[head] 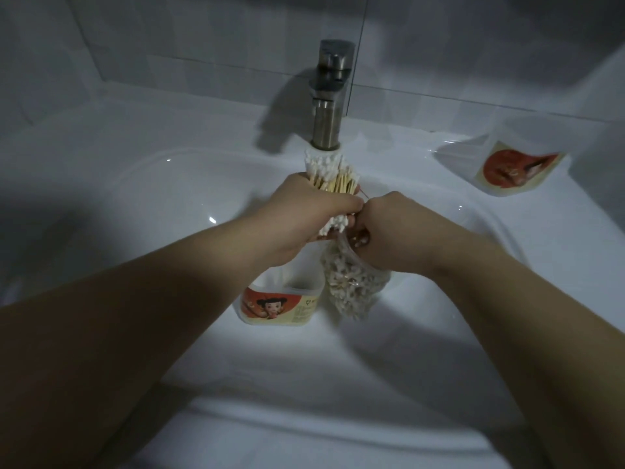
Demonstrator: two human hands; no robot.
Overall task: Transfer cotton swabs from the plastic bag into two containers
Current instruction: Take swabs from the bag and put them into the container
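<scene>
Left hand (304,218) grips a swab bundle (333,177) before the faucet (329,96). Right hand (389,225) pinches the part-full plastic bag (351,286). The container (280,304) beneath looks unfilled.

container (297,292) top: hidden behind left hand (304,218) | label (270,308) print: too small to read
</scene>
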